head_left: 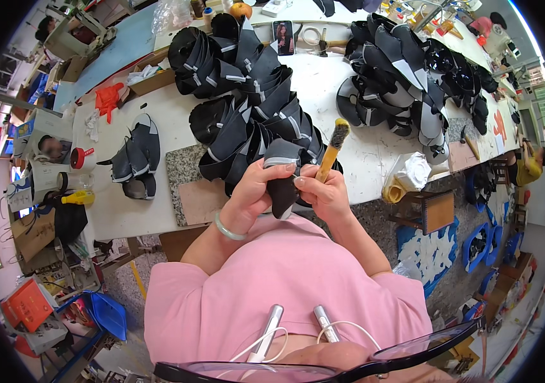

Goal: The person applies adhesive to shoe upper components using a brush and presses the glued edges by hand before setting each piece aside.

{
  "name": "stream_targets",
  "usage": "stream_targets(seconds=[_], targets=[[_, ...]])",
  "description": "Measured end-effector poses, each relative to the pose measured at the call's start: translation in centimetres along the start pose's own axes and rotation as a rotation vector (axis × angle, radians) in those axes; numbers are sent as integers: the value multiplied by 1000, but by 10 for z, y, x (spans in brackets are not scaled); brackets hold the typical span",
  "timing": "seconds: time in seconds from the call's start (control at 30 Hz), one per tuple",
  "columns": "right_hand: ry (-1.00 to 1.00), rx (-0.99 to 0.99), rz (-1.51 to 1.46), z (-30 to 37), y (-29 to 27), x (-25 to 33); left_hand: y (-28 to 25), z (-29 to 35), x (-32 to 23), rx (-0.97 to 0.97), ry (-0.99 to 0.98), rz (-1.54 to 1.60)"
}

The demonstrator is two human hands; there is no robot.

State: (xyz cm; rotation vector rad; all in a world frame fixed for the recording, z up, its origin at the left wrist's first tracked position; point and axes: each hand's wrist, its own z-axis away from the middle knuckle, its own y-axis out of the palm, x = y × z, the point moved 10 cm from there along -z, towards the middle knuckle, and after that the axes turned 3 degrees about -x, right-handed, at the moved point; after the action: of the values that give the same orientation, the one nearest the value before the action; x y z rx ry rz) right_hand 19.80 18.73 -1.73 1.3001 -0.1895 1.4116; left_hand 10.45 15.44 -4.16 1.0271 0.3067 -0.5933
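Note:
Close in front of my body, my left hand [253,191] is closed on a dark grey and black shoe upper [283,165], thumb across its top. My right hand [325,189] is closed around the yellow handle of a glue brush [332,152], whose dark bristles point up and away. Its fingertips also meet the shoe upper near a small pale strip. Just beyond my hands, stacked black and grey shoe uppers [272,96] cover the middle of the white table [177,137]. Fingers partly hide the held upper.
A stone slab [183,166] with a tan board [203,202] lies left of my hands. More uppers [140,150] rest farther left, and another heap [394,70] at the right. A glue container wrapped in pale plastic [413,172] stands at the right table edge. A phone [283,37] lies behind.

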Motion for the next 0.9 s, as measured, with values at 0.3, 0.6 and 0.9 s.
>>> stream_targets(seconds=[0.3, 0.6, 0.9], targets=[[-9, 101, -121, -4, 5, -2, 15, 2, 17, 62, -241, 207], [38, 81, -135, 2, -22, 0, 23, -11, 15, 30, -98, 15], [-60, -232, 220, 36, -78, 20, 57, -20, 37, 9, 39, -256]])
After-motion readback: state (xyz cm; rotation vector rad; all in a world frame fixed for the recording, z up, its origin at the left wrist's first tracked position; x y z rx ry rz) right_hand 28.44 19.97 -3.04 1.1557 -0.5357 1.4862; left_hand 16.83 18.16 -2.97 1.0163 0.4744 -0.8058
